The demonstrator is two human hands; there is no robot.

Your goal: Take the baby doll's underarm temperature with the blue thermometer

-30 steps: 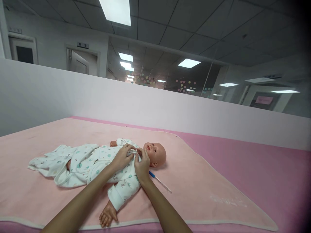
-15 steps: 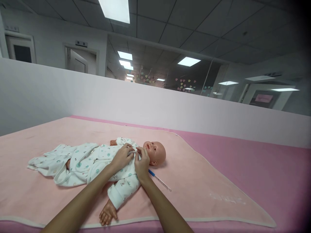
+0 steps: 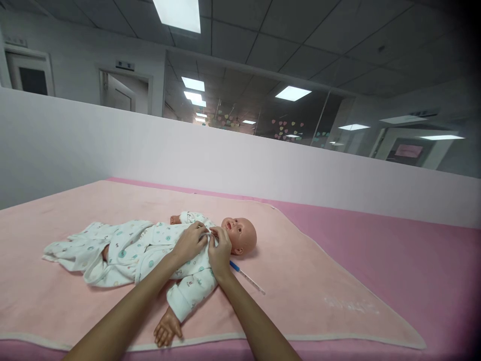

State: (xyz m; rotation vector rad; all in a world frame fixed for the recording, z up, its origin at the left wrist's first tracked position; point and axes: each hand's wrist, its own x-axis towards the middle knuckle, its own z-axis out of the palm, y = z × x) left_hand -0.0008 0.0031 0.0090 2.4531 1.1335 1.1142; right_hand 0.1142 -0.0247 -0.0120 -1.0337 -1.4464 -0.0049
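Observation:
A baby doll (image 3: 246,235) lies on its back, its head to the right, dressed in a white printed romper (image 3: 131,245). At the chest, just below the doll's chin, my left hand (image 3: 191,242) pinches the edge of the romper's neckline. My right hand (image 3: 220,248) is close beside it, fingers bent and closed on the same collar edge near the neck. What exactly lies between the fingertips is small and partly hidden. A thermometer (image 3: 248,278) with a blue end rests on the blanket by my right wrist.
A peach blanket (image 3: 319,296) with a pale border covers much of the pink padded surface (image 3: 413,260). Behind it rises a low white wall (image 3: 225,160), with glass panels above and doors beyond.
Both hands stay at the doll's neckline with almost no movement. The view has shifted very slightly; the doll and thermometer lie as before.

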